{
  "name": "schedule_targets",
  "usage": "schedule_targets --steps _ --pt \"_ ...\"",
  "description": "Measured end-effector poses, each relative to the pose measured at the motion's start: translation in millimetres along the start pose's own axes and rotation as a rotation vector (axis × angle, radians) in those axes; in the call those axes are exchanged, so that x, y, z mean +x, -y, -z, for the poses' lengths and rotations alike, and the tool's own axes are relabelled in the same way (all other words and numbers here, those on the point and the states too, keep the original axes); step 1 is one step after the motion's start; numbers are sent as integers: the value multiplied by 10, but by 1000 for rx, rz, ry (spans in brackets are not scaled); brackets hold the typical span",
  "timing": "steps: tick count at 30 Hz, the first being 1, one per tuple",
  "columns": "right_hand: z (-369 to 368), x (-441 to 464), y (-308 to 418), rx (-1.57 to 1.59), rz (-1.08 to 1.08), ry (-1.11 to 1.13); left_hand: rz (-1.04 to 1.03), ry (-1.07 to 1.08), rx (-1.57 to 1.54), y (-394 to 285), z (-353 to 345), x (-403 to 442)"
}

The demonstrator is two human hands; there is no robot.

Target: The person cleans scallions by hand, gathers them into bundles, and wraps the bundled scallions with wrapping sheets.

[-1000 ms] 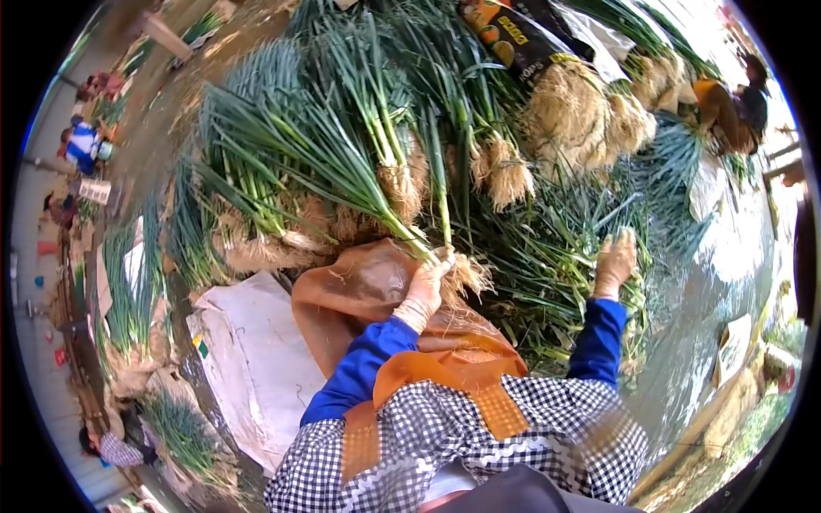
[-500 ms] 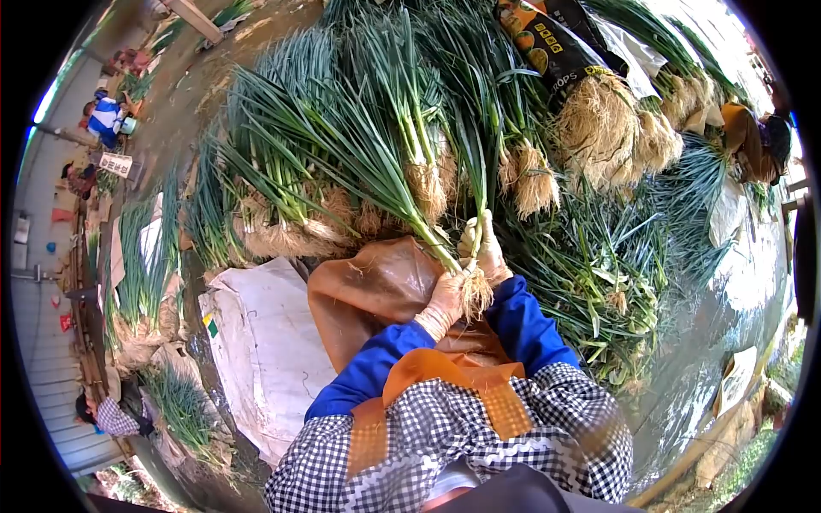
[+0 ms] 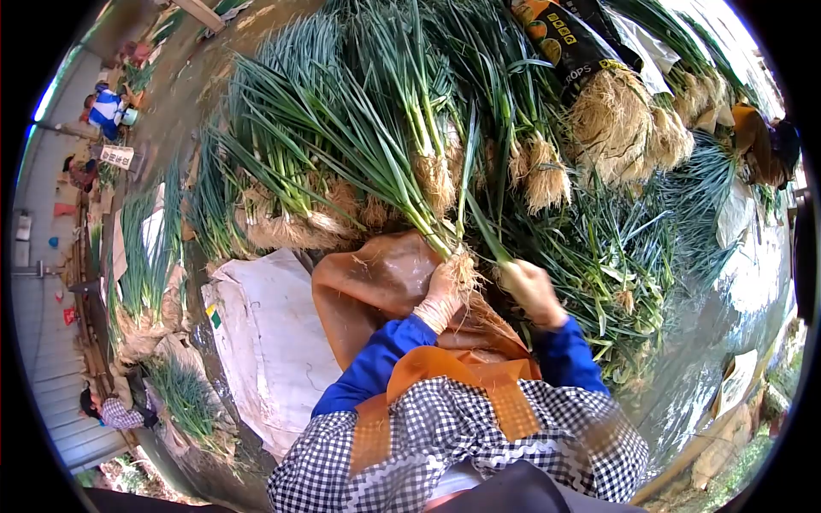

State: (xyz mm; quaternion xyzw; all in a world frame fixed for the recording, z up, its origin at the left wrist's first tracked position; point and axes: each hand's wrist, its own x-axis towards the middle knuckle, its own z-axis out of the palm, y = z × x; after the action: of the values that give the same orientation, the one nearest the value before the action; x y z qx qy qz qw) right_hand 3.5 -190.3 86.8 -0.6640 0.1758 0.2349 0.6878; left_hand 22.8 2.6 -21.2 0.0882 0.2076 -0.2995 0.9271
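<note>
My left hand is closed around the lower stalks of some green onions, just above their pale, stringy roots. Their long leaves lean up and to the left. To the right, my right hand is closed on a long green onion leaf, which stretches up and left toward the held stalks. Whether that leaf is still joined to a stalk, I cannot tell. Both hands are above a brown waterproof apron spread over my lap. Beyond them lie bundled green onions with roots toward me.
A white sack lies at my left. Loose green leaves are heaped at my right on wet ground. A black printed bag covers part of a bundle at the back. Other people are at the far left.
My right hand has moved away from the held stalks, right and slightly toward me, drawing a leaf with it. My left hand keeps its hold near the roots. The view has shifted slightly.
</note>
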Motion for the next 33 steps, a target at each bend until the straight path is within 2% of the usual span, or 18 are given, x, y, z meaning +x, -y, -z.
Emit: schedule_targets --steps 1,3,5,7,9,10,13,16,19,20,21,22,23,25,26,28,30,33 --pt "310 -183 79 17 -120 5 39 161 -73 -8 146 49" --pt "845 -276 105 -511 -151 -280 -127 -288 243 82 -239 -57" --pt "1311 -73 -454 -1738 215 -598 -208 -308 317 179 -348 -67" --pt "685 152 -115 -801 297 -435 -270 -224 458 246 -304 -16" --pt "31 393 84 -394 291 -145 -227 -125 526 254 -290 -53" --pt "-143 590 68 -448 316 -62 -229 -127 491 262 -232 -2" --pt "-490 833 -34 -872 520 -338 -301 -149 483 257 -180 48" --pt "-462 831 -318 -837 888 -393 -231 -291 276 227 -424 -47" --pt "-168 195 -58 -184 255 -262 -149 -154 409 130 -182 -80" --pt "-4 26 27 -74 242 -311 -163 -318 422 131 -484 -150" --pt "271 -117 141 19 127 -342 -103 -188 466 55 -334 -115" --pt "549 -184 199 -128 56 -371 -173 -237 473 109 -380 -100" --pt "1092 79 -358 -589 80 -403 -244 -283 477 188 -437 -78" --pt "1118 90 -345 -1608 385 -681 -228 -237 466 238 -257 -12" --pt "884 216 -245 -1172 421 -555 -243 -219 476 244 -214 68" --pt "96 251 239 -932 534 -298 -311 -225 683 303 -182 71" --pt "-370 454 437 -1004 529 -99 -264 -192 580 324 -221 28" --pt "-460 894 303 -1011 648 189 -671 62 1119 305 236 150"
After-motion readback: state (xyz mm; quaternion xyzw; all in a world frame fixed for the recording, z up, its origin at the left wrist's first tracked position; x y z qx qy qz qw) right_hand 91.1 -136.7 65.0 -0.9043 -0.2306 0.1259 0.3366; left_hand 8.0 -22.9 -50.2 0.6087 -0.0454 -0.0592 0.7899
